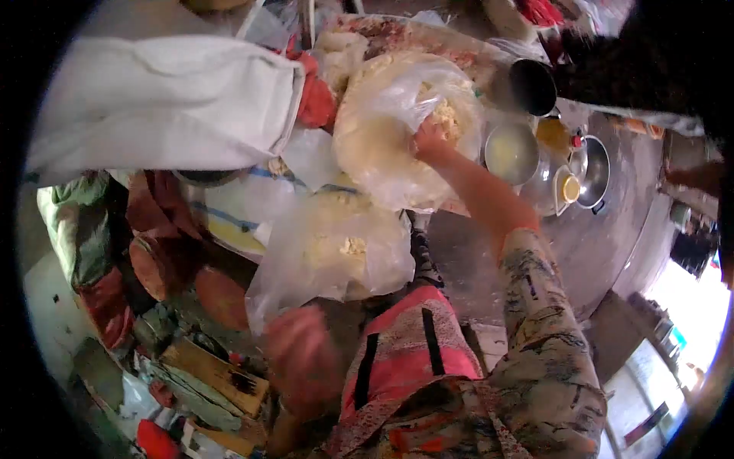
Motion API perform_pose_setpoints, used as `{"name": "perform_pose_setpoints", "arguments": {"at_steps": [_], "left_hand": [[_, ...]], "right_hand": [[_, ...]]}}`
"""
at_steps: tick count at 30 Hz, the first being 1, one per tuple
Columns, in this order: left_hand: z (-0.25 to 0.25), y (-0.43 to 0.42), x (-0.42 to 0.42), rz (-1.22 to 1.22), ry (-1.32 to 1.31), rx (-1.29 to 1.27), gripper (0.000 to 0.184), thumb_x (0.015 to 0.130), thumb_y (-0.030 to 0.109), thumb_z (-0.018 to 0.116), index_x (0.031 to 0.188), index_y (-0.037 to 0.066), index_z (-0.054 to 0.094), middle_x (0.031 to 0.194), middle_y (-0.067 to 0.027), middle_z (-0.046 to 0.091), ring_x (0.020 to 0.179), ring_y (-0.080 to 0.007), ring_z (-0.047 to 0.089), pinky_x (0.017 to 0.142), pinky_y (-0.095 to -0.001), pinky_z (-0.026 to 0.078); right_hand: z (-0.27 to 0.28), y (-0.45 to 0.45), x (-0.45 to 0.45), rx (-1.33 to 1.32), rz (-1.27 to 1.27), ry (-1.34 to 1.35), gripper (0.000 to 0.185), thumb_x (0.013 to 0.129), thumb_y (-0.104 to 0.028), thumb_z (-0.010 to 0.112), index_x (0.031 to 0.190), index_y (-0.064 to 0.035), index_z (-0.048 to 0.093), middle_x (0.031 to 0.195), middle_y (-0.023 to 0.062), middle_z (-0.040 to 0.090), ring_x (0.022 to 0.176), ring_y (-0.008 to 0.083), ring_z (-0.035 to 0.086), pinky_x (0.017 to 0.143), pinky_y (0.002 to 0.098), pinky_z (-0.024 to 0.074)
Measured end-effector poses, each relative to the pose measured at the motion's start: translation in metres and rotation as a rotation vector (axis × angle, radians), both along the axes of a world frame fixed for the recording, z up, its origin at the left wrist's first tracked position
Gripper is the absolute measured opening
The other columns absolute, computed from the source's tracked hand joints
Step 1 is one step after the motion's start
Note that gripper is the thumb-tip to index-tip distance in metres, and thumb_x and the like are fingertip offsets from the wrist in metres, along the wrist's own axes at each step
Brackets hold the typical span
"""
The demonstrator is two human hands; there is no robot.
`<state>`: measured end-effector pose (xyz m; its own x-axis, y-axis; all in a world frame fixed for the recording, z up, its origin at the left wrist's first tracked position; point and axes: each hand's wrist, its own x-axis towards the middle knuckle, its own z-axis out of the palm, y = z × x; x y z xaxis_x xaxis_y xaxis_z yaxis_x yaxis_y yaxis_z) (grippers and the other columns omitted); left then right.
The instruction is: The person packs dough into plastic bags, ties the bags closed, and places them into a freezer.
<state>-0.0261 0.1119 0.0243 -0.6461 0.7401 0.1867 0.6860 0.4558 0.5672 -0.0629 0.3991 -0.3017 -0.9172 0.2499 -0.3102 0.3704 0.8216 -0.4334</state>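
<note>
Right hand at the crumbly pale mixture [446,121] in the open top of a large plastic bag [375,149] on the table.
The right arm reaches forward, nearly straight, and the right hand [430,142] points into the opening; its grip cannot be told. The left hand [304,348], blurred, its grip unclear, is low beside a smaller plastic bag [386,264]. A metal bowl [511,153] and dark pot [533,87] crowd the large bag's right; white cloth [160,107] covers its left.

Red-patterned surface [436,44] beneath a large plastic bag [375,149] of pale crumbly dough [446,116]
</note>
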Motion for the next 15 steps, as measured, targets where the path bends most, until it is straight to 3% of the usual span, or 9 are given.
{"name": "perform_pose_setpoints", "arguments": {"at_steps": [2, 3, 4, 6, 7, 10, 12, 14, 15], "left_hand": [[-0.02, 0.037, 0.002, -0.015, -0.2, -0.276, 0.044, 0.065, 0.001, 0.056, 0.106, -0.004, 0.042, 0.109, -0.0222, 0.039, 0.101, -0.0346, 0.04, 0.082, -0.042, 0.036], [-0.035, 0.045, 0.004, 0.021, -0.249, -0.233, 0.05, 0.064, 0.0, 0.056, 0.11, -0.003, 0.037, 0.112, -0.0222, 0.037, 0.104, -0.0375, 0.037, 0.085, -0.0447, 0.032], [-0.054, 0.049, 0.005, 0.059, -0.296, -0.189, 0.057, 0.063, 0.0, 0.056, 0.115, -0.003, 0.032, 0.115, -0.0221, 0.035, 0.106, -0.0405, 0.033, 0.088, -0.0473, 0.027], [-0.072, 0.056, 0.004, 0.11, -0.23, -0.25, 0.059, 0.062, -0.001, 0.056, 0.116, -0.003, 0.032, 0.116, -0.0229, 0.035, 0.108, -0.0407, 0.032, 0.09, -0.0463, 0.026], [-0.079, 0.056, 0.004, 0.138, -0.16, -0.322, 0.061, 0.06, -0.002, 0.056, 0.116, -0.003, 0.031, 0.117, -0.0238, 0.034, 0.11, -0.0409, 0.03, 0.091, -0.0454, 0.025], [-0.102, 0.047, 0.01, 0.148, -0.37, -0.24, 0.066, 0.06, -0.001, 0.056, 0.119, -0.002, 0.028, 0.118, -0.0246, 0.032, 0.111, -0.0391, 0.03, 0.091, -0.0409, 0.028], [-0.12, 0.042, 0.019, 0.16, -0.457, -0.109, 0.058, 0.062, 0.002, 0.056, 0.116, -0.002, 0.034, 0.11, -0.0249, 0.042, 0.103, -0.0359, 0.041, 0.085, -0.0376, 0.036], [-0.133, 0.032, 0.04, -0.001, -0.462, -0.237, 0.039, 0.064, 0.006, 0.056, 0.101, -0.001, 0.044, 0.088, -0.02, 0.053, 0.083, -0.0332, 0.052, 0.07, -0.037, 0.044], [-0.136, 0.031, 0.047, -0.102, -0.513, -0.196, 0.019, 0.068, 0.008, 0.054, 0.083, 0.0, 0.048, 0.07, -0.0153, 0.053, 0.067, -0.0321, 0.054, 0.06, -0.0382, 0.044]], "right_hand": [[-0.028, -0.012, -0.001, 0.03, -0.042, 0.014, 0.068, 0.06, -0.019, 0.064, 0.12, -0.0142, 0.032, 0.126, 0.0136, 0.025, 0.113, 0.0333, 0.024, 0.08, 0.0496, 0.0328], [-0.045, -0.01, -0.002, -0.028, -0.094, 0.053, 0.069, 0.059, -0.016, 0.064, 0.12, -0.0135, 0.033, 0.124, 0.0134, 0.027, 0.111, 0.0321, 0.029, 0.079, 0.0458, 0.0352], [-0.071, -0.004, -0.005, -0.152, -0.157, 0.128, 0.069, 0.057, -0.013, 0.065, 0.119, -0.0128, 0.033, 0.123, 0.0133, 0.03, 0.109, 0.0309, 0.033, 0.079, 0.042, 0.0376], [-0.154, 0.017, -0.002, -0.737, -0.32, 0.362, 0.07, 0.055, -0.008, 0.066, 0.118, -0.0115, 0.035, 0.12, 0.013, 0.036, 0.104, 0.0286, 0.043, 0.078, 0.0344, 0.0425], [-0.114, 0.015, -0.005, -0.876, -0.474, 0.426, 0.066, 0.056, -0.008, 0.066, 0.115, -0.0107, 0.037, 0.107, 0.0116, 0.045, 0.094, 0.0258, 0.048, 0.073, 0.0343, 0.0435], [0.047, 0.017, -0.007, -0.695, -0.582, 0.22, 0.051, 0.06, -0.009, 0.065, 0.106, -0.01, 0.044, 0.076, 0.0088, 0.058, 0.071, 0.0196, 0.055, 0.053, 0.0327, 0.0425], [0.064, 0.027, 0.0, -1.324, -0.932, 0.125, 0.04, 0.065, -0.01, 0.06, 0.102, -0.0096, 0.045, 0.079, 0.0117, 0.057, 0.067, 0.0182, 0.055, 0.043, 0.0295, 0.0392], [0.102, 0.025, 0.018, -1.319, -0.923, 0.194, 0.034, 0.07, -0.008, 0.054, 0.102, -0.0098, 0.045, 0.078, 0.0107, 0.057, 0.064, 0.019, 0.054, 0.043, 0.0289, 0.0397], [0.103, 0.028, 0.031, -1.393, -0.868, 0.249, 0.033, 0.072, -0.006, 0.05, 0.103, -0.0106, 0.044, 0.078, 0.0103, 0.056, 0.065, 0.0198, 0.055, 0.043, 0.0299, 0.0408]]}}
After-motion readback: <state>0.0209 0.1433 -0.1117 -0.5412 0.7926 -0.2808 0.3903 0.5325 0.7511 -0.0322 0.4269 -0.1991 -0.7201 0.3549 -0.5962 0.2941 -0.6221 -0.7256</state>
